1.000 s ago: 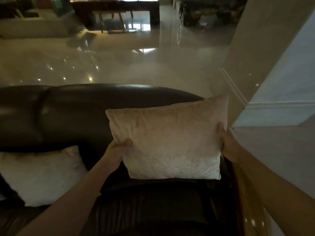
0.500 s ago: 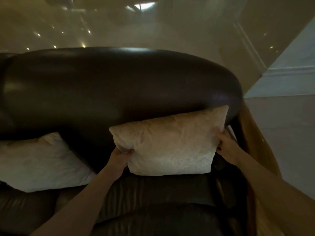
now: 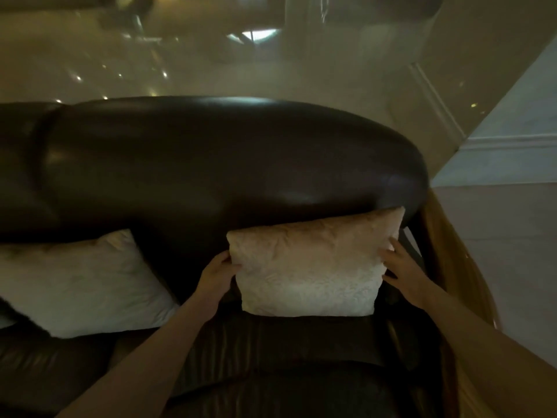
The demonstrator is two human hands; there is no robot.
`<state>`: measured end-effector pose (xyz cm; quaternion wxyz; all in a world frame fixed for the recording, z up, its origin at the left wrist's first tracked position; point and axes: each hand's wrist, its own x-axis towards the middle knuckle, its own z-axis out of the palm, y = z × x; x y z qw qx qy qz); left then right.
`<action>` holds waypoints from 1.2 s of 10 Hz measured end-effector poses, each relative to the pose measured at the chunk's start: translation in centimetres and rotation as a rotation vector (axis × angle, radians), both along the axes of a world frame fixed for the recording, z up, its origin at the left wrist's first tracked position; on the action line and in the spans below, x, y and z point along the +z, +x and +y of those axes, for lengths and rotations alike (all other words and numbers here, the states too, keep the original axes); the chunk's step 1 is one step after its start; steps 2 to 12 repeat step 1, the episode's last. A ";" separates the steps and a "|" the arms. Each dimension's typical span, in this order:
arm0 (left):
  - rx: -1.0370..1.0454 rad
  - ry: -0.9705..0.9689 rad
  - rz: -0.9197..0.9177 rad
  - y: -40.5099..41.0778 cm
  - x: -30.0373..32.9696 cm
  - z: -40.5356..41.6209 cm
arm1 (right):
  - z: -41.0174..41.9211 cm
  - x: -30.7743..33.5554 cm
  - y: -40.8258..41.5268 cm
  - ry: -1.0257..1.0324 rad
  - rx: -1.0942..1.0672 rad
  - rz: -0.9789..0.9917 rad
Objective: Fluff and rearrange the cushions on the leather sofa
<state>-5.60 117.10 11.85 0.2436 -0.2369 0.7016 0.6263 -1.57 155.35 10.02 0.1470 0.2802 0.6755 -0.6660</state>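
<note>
A beige textured cushion (image 3: 310,267) stands on the seat of the dark brown leather sofa (image 3: 211,164), leaning against the backrest at the sofa's right end. My left hand (image 3: 218,274) grips the cushion's upper left corner. My right hand (image 3: 401,271) lies flat against its right edge with fingers spread. A second, paler cushion (image 3: 81,282) leans against the backrest further left, its left part out of frame.
A curved wooden armrest (image 3: 458,267) frames the sofa's right end. Beyond it rises a white wall with a baseboard (image 3: 509,143). Glossy tiled floor (image 3: 180,64) stretches behind the backrest.
The cushion came down from in front of the backrest onto the seat and now rests against the backrest. My right hand has loosened from a grip to a flat touch on the edge.
</note>
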 end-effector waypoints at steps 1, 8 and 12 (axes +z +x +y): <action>0.014 -0.029 0.039 1.0 2.7 -1.5 | -2.3 1.5 1.4 0.120 0.116 0.060; 0.014 -0.029 0.039 1.0 2.7 -1.5 | -2.3 1.5 1.4 0.120 0.116 0.060; 0.014 -0.029 0.039 1.0 2.7 -1.5 | -2.3 1.5 1.4 0.120 0.116 0.060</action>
